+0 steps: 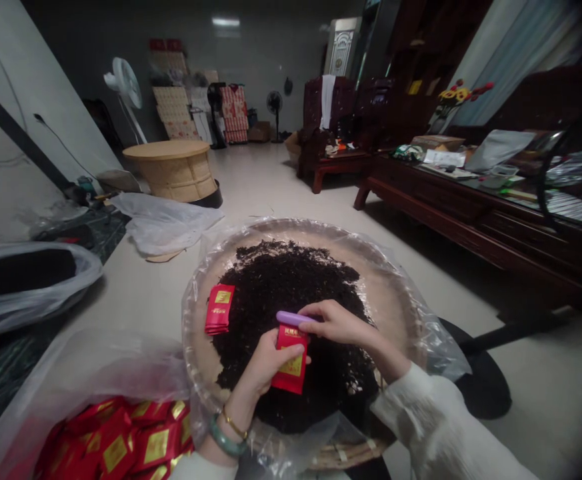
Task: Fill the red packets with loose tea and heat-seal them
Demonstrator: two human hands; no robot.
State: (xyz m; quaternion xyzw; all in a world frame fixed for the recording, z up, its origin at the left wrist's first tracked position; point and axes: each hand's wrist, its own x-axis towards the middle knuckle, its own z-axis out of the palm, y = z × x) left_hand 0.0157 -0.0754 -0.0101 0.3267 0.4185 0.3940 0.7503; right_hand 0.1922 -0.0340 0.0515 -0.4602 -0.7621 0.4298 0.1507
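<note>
My left hand [271,365] is closed on a small red packet [289,383] with a gold label, its thumb across the front. Between the fingers and thumb of my right hand [334,321] is a slim purple bar-shaped tool [293,318], which lies across the packet's top edge. Both hands are over a heap of dark, loose, tea-like leaves [291,280] in a round woven tray [395,300] lined with clear plastic. A small stack of flat red packets [219,309] rests at the tray's left side.
Filled red packets [121,447] lie in a clear plastic bag at lower left. Above it is another bag of dark material [21,270]. A round wooden stool-like drum [171,170] stands behind. To the right are a long dark wooden table [441,200] and a black fan base [485,390].
</note>
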